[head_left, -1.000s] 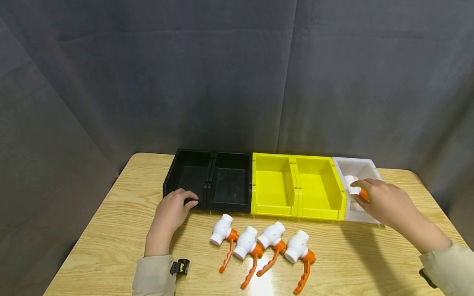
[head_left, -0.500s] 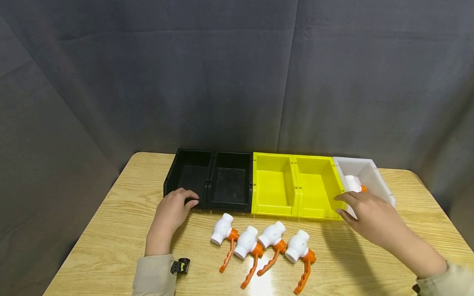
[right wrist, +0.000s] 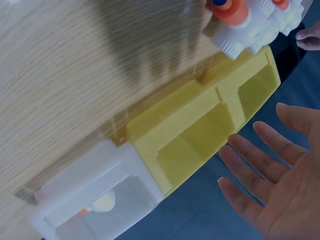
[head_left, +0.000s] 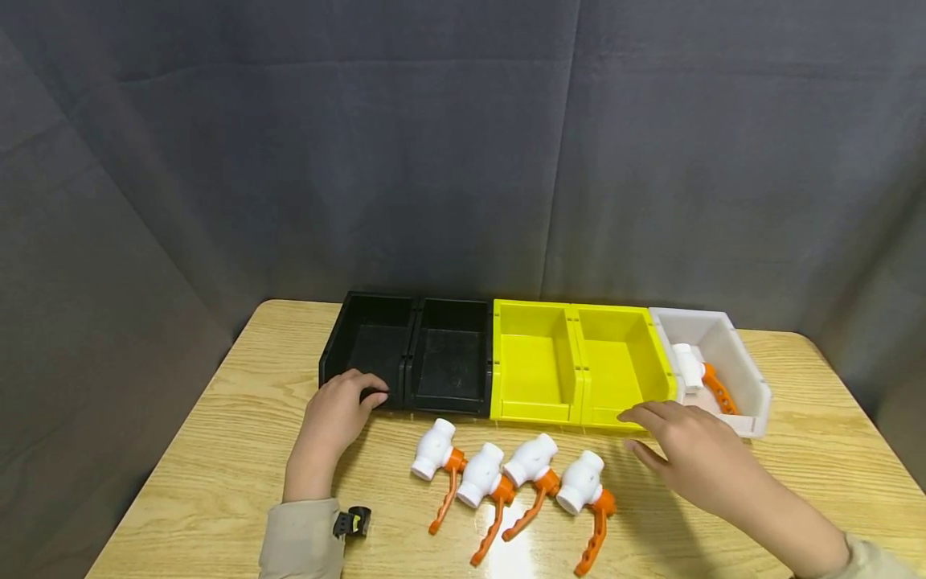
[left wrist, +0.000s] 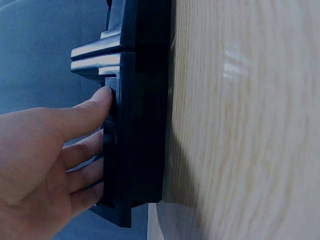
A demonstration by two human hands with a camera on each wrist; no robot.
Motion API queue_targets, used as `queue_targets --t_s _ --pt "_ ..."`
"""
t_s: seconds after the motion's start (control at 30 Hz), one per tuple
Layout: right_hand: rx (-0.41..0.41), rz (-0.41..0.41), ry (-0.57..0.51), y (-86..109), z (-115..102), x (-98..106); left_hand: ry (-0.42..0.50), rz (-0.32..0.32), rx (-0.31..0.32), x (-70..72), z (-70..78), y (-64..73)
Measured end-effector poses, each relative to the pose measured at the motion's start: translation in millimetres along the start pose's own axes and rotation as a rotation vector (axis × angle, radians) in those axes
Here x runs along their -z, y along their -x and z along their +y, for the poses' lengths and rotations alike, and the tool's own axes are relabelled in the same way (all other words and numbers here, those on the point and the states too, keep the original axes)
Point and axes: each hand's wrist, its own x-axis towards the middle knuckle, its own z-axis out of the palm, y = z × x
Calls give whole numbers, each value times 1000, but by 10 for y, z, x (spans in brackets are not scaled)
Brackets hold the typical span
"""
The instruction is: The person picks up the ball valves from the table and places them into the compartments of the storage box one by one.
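Note:
My left hand [head_left: 338,412] holds the front rim of the leftmost black bin [head_left: 372,330]. In the left wrist view the thumb [left wrist: 95,107] lies against the lip and the fingers reach behind it. My right hand [head_left: 690,450] hovers in front of the right-hand yellow bin [head_left: 615,347], fingers spread and nothing in them. To its left, several white ball valves with orange handles lie in a row on the table; the nearest is the rightmost ball valve [head_left: 581,482]. Another ball valve [head_left: 689,366] lies inside the white bin [head_left: 755,394], its handle toward the front.
A second black bin [head_left: 452,354] and another yellow bin [head_left: 534,362] complete the row between the end bins. The wooden table [head_left: 217,458] ends at rounded back corners. A dark grey curtain [head_left: 434,161] hangs behind.
My right hand has let go of the ball valve in the white bin and moved left and toward me, its fingers opening. The left hand has stayed on the black bin.

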Motion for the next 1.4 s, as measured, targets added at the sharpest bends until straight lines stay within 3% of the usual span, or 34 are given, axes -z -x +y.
queue_targets --t_s 0.3,0.63,1.0,1.4 --pt "7 -20 -3 50 -158 -68 -2 -7 8 -14 10 7" --pt "68 21 -3 84 -241 -182 -2 -3 4 -27 -7 -7" --pt "78 -24 -23 81 -350 -254 -2 5 -3 -6 -5 -7" --pt "48 -125 -68 70 -418 -336 -3 3 1 -3 -4 -2"
